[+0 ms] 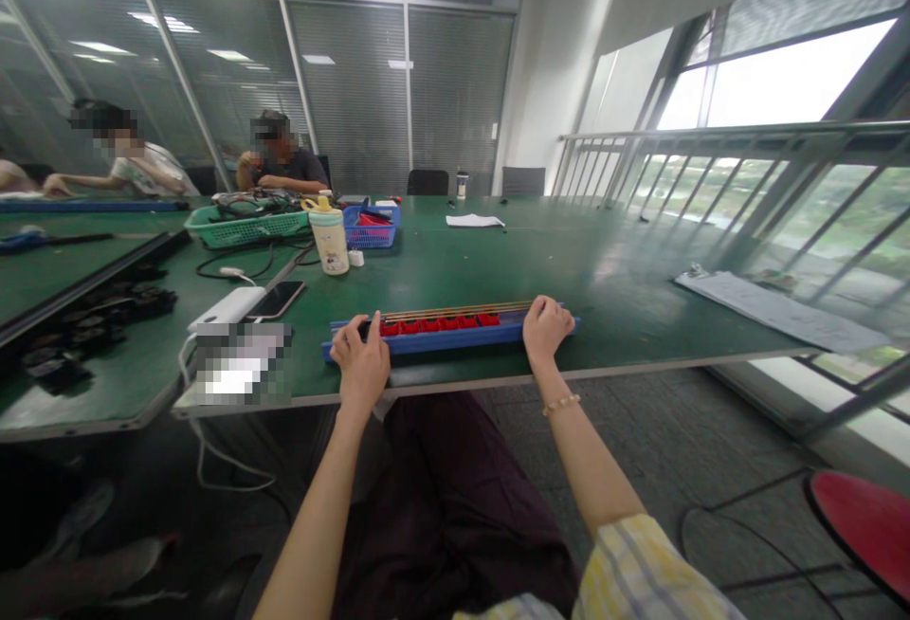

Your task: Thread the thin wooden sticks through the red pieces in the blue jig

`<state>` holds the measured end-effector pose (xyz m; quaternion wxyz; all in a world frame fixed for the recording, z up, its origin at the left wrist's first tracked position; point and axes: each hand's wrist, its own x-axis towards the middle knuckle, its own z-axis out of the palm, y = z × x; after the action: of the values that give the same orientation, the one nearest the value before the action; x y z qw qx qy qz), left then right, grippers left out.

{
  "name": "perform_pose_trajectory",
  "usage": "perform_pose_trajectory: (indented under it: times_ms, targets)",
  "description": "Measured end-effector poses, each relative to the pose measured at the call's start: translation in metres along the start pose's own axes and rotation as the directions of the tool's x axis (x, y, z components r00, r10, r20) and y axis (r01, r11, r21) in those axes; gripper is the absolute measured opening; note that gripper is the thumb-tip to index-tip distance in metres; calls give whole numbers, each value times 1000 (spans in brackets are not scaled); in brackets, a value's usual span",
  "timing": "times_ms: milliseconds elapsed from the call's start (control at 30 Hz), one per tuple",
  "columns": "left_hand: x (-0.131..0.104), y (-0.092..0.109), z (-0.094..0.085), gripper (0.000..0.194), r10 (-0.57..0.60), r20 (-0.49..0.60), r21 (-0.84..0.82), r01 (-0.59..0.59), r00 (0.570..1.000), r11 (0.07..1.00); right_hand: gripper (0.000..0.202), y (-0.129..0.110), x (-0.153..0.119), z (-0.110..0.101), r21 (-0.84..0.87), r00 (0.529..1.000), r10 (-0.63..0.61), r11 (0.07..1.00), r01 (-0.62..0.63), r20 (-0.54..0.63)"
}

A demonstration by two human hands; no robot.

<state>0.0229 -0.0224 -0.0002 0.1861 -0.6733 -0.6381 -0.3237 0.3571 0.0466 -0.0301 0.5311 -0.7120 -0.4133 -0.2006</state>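
A long blue channel-shaped tray (455, 343) lies across the near edge of the green table. Inside it sits a row of several red pieces (430, 324), with thin golden rods (455, 313) running lengthwise behind them. My left hand (361, 364) grips the tray near its left end, thumb and fingers bent over its sides. Beside those fingertips shows a small black piece (365, 328), partly hidden. At the other end my right hand (547, 326) is closed over the tray, its fingers curled where the rods end; what lies under them is hidden.
To the left are a white power bank (226, 307), a phone (279, 300) and several black parts (100, 317). Farther back stand a cup (329, 241), a green basket (245, 227) and a blue basket (371, 233). A clipboard (774, 307) lies right. Two people sit across.
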Motion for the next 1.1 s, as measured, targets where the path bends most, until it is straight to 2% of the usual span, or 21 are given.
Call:
perform_pose_trajectory:
  times_ms: [233, 533, 733, 1100]
  targets:
    - [1, 0, 0, 51, -15, 19, -13, 15, 1000, 1000, 46, -5, 0, -6, 28, 998, -30, 999, 28, 49]
    - [0, 0, -1, 56, -14, 8, -14, 14, 1000, 1000, 43, -7, -1, -7, 33, 1000, 22, 999, -22, 1]
    - [0, 1, -4, 51, 4, 18, -38, -3, 1000, 999, 44, -6, 0, -8, 33, 998, 62, 997, -63, 28]
    - [0, 0, -4, 51, 4, 23, -32, -3, 1000, 999, 49, -7, -2, -9, 15, 996, 39, 999, -41, 74]
